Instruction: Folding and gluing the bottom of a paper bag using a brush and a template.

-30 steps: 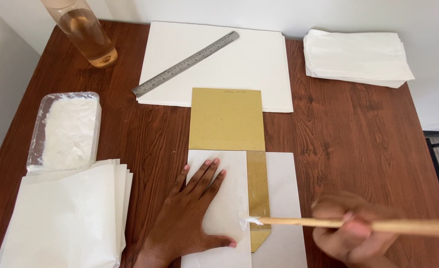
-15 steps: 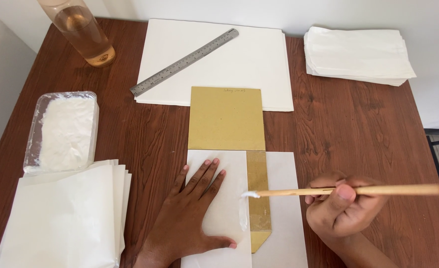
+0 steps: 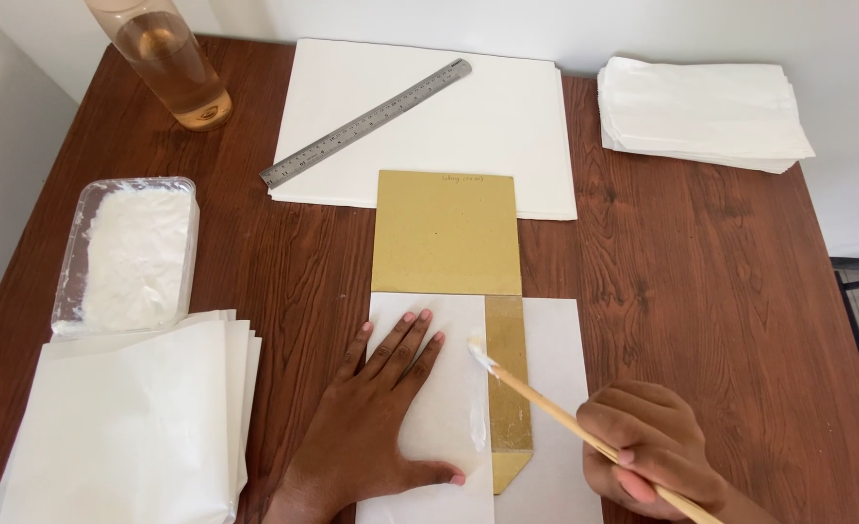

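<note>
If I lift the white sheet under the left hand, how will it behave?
The white sheet looks thin, so it would probably flop. Its wet white edge beside the brush may cling to the gold card. The left hand lies flat on it, suggesting it shifts easily.

matt gold card (image 3: 446, 233), grained wooden table (image 3: 701, 291)

Brush handle (image 3: 604, 448) end cut off; bottle (image 3: 169, 60) top possibly too.

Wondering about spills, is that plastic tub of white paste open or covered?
Open: the plastic tub shows no lid, and its white paste lies exposed, filling most of it.
</note>
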